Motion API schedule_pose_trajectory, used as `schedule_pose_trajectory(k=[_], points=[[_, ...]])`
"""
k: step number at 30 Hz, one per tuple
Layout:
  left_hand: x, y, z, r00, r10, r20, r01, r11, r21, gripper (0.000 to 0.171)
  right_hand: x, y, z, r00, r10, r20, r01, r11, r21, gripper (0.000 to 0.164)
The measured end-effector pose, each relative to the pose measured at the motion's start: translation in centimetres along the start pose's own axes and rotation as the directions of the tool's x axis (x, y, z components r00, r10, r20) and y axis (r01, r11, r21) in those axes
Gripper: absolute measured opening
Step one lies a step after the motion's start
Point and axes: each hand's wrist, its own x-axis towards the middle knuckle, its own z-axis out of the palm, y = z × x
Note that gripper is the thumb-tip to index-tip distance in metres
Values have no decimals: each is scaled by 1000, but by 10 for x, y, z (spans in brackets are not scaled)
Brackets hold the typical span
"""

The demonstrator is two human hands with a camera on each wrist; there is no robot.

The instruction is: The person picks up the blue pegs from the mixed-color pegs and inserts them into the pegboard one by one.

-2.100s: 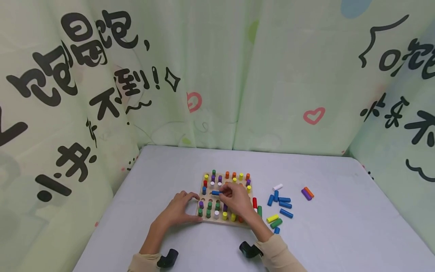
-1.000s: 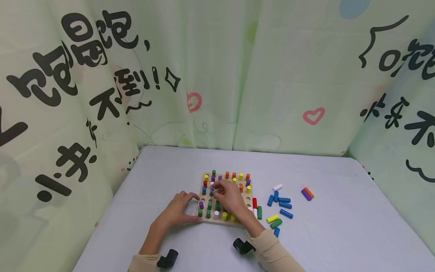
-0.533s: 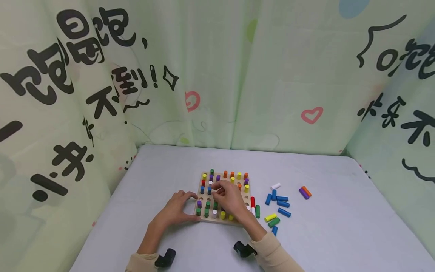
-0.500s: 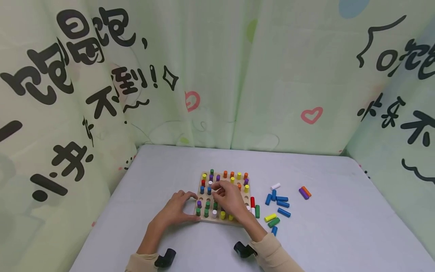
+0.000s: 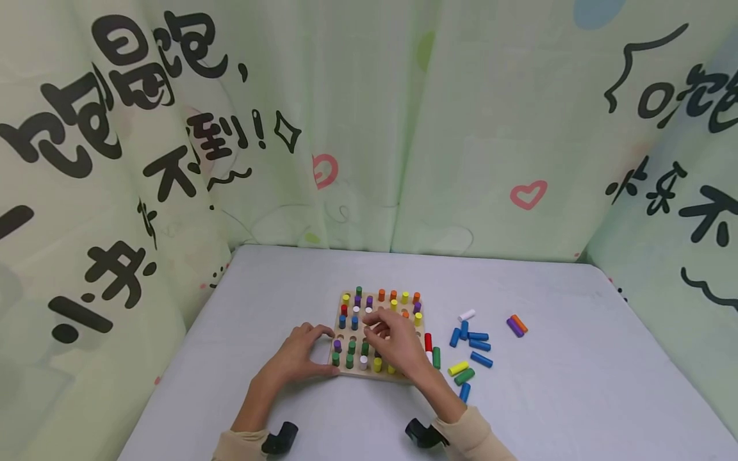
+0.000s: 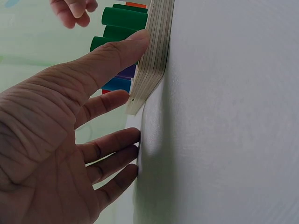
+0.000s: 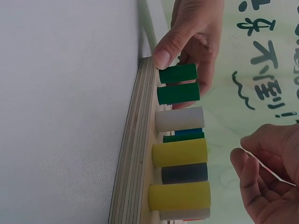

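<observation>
A wooden pegboard [image 5: 369, 376] with rows of coloured pegs lies on the table. My left hand [image 5: 300, 355] braces its near left corner, thumb tip on the front edge [image 6: 156, 51] and index fingertip against the left side. Its other fingers are spread. Over the board's middle hovers my right hand [image 5: 400, 339]; in the right wrist view its loosely bent fingers [image 7: 275, 172] hold nothing. Just left of those fingertips a blue peg [image 5: 354, 323] stands upright, beside another blue peg [image 5: 342, 322]. The right hand hides part of the board's centre and right side.
Loose blue pegs [image 5: 480, 346], a white peg [image 5: 467, 315], a yellow peg [image 5: 458, 368] and a green peg [image 5: 464, 376] lie right of the board. Farther right is a purple peg [image 5: 515, 328] against an orange one. A red peg [image 5: 428, 342] lies by the board's right edge.
The right hand brought a blue peg leftward, turned it upright into a hole and let go. Its fingers have since drawn slightly right, off the peg. The left hand keeps its place.
</observation>
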Motion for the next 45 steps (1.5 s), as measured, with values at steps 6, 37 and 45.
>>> schedule_pose_trajectory(k=[6,37,45], points=[[1,1,0,1000,-4,2,4,1000,-4,63,-7,-3,-6,1000,22,-19,-22,1000,10,16],[2,0,2,1000,-23,16,23,1000,20,63,-33,12,-35,991,71,-114,-74,997,-20,17],[2,0,3,1000,-26,9,26,999,20,63,-40,19,-45,988,63,-140,-69,997,-41,20]])
